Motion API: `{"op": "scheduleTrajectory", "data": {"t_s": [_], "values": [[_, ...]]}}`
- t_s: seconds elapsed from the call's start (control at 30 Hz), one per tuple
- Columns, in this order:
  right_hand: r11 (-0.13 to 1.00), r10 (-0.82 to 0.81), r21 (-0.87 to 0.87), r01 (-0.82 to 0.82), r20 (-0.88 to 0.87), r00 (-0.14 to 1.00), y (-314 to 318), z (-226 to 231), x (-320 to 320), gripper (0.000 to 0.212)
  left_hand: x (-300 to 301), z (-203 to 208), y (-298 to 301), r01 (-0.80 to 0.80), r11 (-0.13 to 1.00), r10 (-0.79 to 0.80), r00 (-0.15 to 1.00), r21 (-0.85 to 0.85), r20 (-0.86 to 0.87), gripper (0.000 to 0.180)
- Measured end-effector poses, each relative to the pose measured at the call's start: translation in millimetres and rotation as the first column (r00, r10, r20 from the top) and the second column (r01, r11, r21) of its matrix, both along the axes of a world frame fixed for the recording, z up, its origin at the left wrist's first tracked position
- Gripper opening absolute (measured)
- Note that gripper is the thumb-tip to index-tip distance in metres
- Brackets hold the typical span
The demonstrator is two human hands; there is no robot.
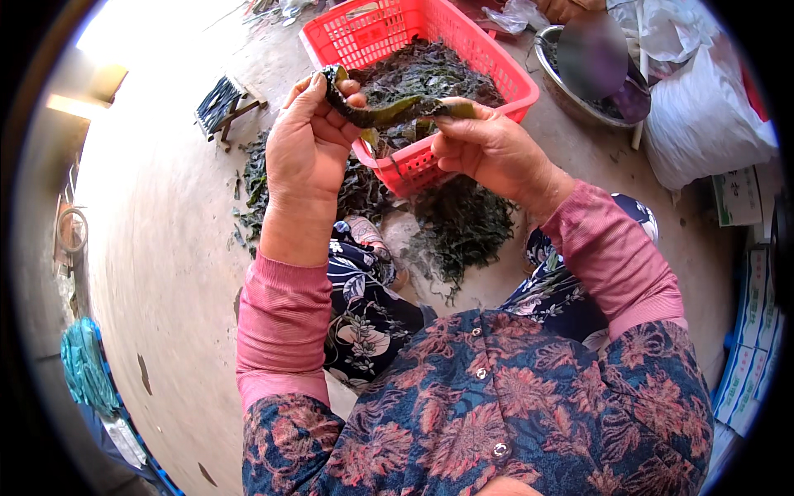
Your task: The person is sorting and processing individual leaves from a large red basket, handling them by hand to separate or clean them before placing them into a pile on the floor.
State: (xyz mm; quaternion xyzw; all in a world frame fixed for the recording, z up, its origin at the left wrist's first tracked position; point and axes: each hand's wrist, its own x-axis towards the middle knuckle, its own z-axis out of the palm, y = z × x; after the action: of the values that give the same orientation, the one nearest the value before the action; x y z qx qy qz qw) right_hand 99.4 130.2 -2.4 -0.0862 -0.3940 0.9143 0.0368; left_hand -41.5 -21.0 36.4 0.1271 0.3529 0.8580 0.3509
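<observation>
A dark green strip of seaweed [397, 112] is stretched between my two hands, over the near left part of a red plastic basket [413, 169]. My left hand [313, 136] pinches its left end, which curls upward. The fingers of my right hand [492, 149] are closed on its other end. More dark seaweed [426, 74] fills much of the basket. Loose heaps of seaweed [463, 227] lie on the floor in front of the basket and to its left.
A small folding stool [227, 107] stands to the left. At the upper right are a metal basin [571, 95] and a stuffed white sack [703, 116]. Stacked boxes [744, 364] line the right edge. A teal plastic bundle [87, 368] sits at the far left.
</observation>
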Motion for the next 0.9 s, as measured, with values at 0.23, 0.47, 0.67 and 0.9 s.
{"op": "scheduleTrajectory", "data": {"t_s": [0.23,0.47,0.67,0.9], "values": [[0.989,0.115,-0.103,-0.108,0.062,0.991,-14.4,7.2,6.2,0.029,19.2,-7.3,1.2,0.040,0.983,-0.048,0.998,-0.179,-0.043,0.008],[0.857,0.406,0.330,-0.395,0.037,0.913,-27.5,-12.9,7.6,0.032,48.1,-17.2,-0.7,0.187,0.952,-0.206,0.977,-0.242,-0.053,0.007],[0.839,0.405,0.352,-0.416,0.106,0.908,-22.3,-15.6,14.1,0.019,35.1,-10.4,-7.3,0.081,0.986,-0.083,0.996,-0.143,-0.010,0.006],[0.887,0.114,0.459,-0.039,-0.136,0.984,-41.5,-19.4,11.5,0.047,37.1,-13.9,-3.8,0.035,0.991,-0.031,0.999,-0.133,0.032,0.005]]}}
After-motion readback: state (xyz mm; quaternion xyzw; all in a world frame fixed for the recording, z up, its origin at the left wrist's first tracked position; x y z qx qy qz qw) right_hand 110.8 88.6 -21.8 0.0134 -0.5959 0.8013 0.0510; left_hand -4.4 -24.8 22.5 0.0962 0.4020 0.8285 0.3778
